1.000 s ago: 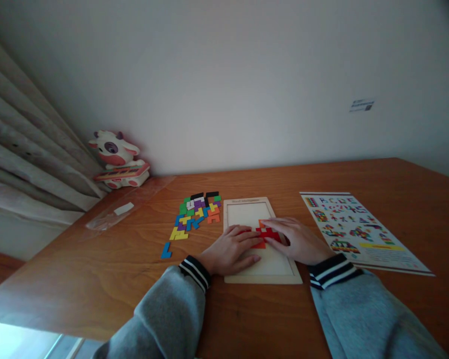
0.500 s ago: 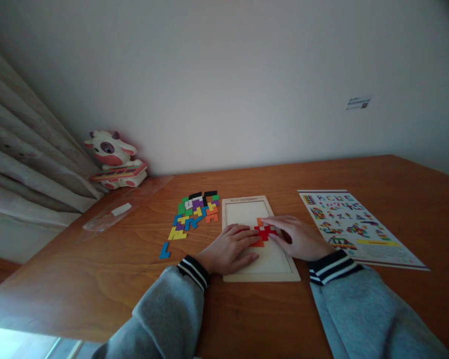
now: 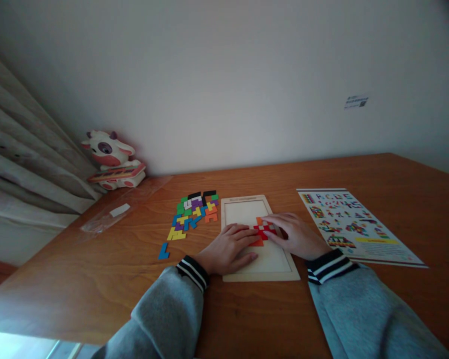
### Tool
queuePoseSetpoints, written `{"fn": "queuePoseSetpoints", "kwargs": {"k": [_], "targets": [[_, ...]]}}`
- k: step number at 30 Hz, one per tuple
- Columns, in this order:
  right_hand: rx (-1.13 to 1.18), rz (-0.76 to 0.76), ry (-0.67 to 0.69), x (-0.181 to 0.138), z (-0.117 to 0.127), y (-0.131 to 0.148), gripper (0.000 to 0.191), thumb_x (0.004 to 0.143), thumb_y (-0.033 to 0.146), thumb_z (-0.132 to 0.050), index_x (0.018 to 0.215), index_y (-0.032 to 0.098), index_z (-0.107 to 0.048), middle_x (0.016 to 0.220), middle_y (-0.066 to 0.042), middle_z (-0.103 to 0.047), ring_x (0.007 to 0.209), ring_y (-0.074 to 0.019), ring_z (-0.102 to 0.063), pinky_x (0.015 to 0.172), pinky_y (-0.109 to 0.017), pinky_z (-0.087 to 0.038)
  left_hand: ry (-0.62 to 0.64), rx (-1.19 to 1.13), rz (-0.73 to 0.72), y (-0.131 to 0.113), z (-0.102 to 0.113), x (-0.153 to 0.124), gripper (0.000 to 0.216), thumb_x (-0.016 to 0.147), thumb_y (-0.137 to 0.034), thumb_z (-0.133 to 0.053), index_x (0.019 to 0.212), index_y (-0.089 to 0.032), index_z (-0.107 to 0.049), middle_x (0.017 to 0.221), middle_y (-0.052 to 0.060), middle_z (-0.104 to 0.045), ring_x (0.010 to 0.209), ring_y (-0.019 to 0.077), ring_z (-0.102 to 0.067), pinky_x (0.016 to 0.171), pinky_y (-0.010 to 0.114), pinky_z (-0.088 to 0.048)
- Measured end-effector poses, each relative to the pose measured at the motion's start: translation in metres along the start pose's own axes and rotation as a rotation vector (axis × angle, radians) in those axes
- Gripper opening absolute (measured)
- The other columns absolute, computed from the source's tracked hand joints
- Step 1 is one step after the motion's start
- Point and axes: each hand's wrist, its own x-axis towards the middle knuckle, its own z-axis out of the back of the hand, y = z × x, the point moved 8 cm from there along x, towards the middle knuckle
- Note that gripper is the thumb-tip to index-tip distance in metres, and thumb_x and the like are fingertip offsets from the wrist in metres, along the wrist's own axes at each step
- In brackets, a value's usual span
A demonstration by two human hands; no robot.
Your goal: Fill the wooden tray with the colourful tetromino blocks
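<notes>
A light wooden puzzle tray [image 3: 243, 212] lies flat on the table in front of me. Red puzzle pieces [image 3: 262, 231] and an orange piece [image 3: 259, 221] sit together near its middle. My left hand [image 3: 229, 247] rests flat on the tray, fingers stretched out and touching the red pieces from the left. My right hand [image 3: 295, 235] lies on the tray's right side, its fingers laid flat against the same pieces from the right. Neither hand has lifted a piece.
A pile of coloured puzzle pieces [image 3: 193, 212] lies left of the tray, with one blue piece [image 3: 163, 251] apart. A printed pattern sheet [image 3: 353, 225] lies at the right. A cow toy [image 3: 111, 159] and a clear plastic bag [image 3: 114, 213] are at the back left, by a curtain [image 3: 26, 164].
Both hands and the red pieces have shifted slightly up the tray, away from me. The view has drifted a little.
</notes>
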Motion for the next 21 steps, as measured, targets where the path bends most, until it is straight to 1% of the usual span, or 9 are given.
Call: {"fn": "queuePoseSetpoints", "kwargs": {"k": [4, 10, 15, 21], "targets": [[-0.058, 0.037, 0.017, 0.000, -0.001, 0.001, 0.033, 0.093, 0.036, -0.058, 0.121, 0.021, -0.067, 0.120, -0.009, -0.071, 0.110, -0.0263, -0.066, 0.102, -0.048, -0.049, 0.001, 0.003, 0.002, 0.000, 0.000, 0.000, 0.047, 0.100, -0.043, -0.042, 0.142, -0.023, -0.047, 0.147, 0.008, -0.050, 0.136, 0.0268, -0.043, 0.116, 0.048, -0.030], [-0.087, 0.060, 0.059, -0.001, -0.007, -0.001, 0.041, 0.094, 0.046, -0.054, 0.121, 0.019, -0.069, 0.125, -0.011, -0.069, 0.116, -0.0280, -0.064, 0.102, -0.046, -0.051, 0.002, 0.008, 0.002, -0.001, 0.001, 0.001, 0.047, 0.100, -0.043, -0.043, 0.142, -0.024, -0.046, 0.148, 0.007, -0.050, 0.136, 0.0255, -0.043, 0.116, 0.046, -0.031], [-0.058, 0.049, 0.086, -0.002, -0.010, -0.007, 0.040, 0.095, 0.046, -0.054, 0.123, 0.021, -0.069, 0.128, -0.010, -0.067, 0.121, -0.0281, -0.061, 0.108, -0.047, -0.047, 0.001, 0.002, 0.004, 0.001, 0.000, 0.000, 0.047, 0.100, -0.044, -0.042, 0.142, -0.023, -0.047, 0.148, 0.007, -0.050, 0.136, 0.0256, -0.043, 0.116, 0.046, -0.031], [-0.016, -0.005, 0.110, -0.003, -0.007, -0.007, 0.039, 0.093, 0.045, -0.058, 0.120, 0.020, -0.071, 0.129, -0.011, -0.067, 0.120, -0.0288, -0.062, 0.106, -0.046, -0.049, 0.000, -0.001, 0.003, 0.003, -0.002, 0.000, 0.047, 0.100, -0.044, -0.043, 0.142, -0.023, -0.047, 0.148, 0.007, -0.050, 0.136, 0.0254, -0.042, 0.117, 0.046, -0.030]]}}
